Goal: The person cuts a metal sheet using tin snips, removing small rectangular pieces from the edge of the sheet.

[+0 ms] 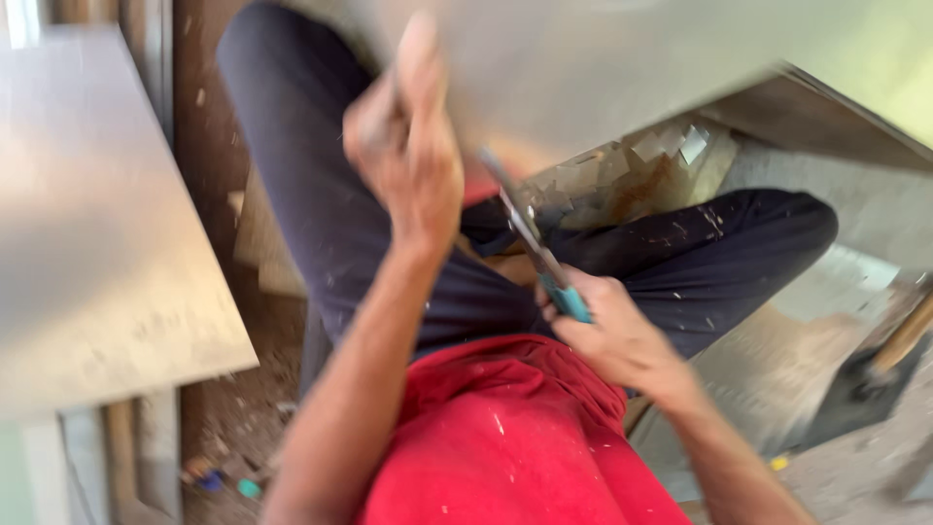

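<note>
Seated person, dark trousers, red shirt, view blurred by motion. Right hand (617, 335) is closed around the teal-handled snips (533, 248); the blades run up and away from that grip to the lower edge of a pale metal sheet (622, 58). Left hand (408, 146) is curled shut on the sheet's near edge, thumb up, steadying it above the lap. Step in hand, as I judge it: cutting along the sheet's edge, cut under way. Next stroke would call for the left grip to keep the sheet taut and level while the blades feed straight (whether they are open or closed is lost in the blur). Just beyond the blades, small shiny offcuts (671, 146) lie on a rusty patch. Left of the left grip, a second flat pale sheet (97, 224) rests on a surface. Right of the right grip, a wooden-handled tool (899, 340) lies on the floor. No packages, labels or signs can be made out.
</note>
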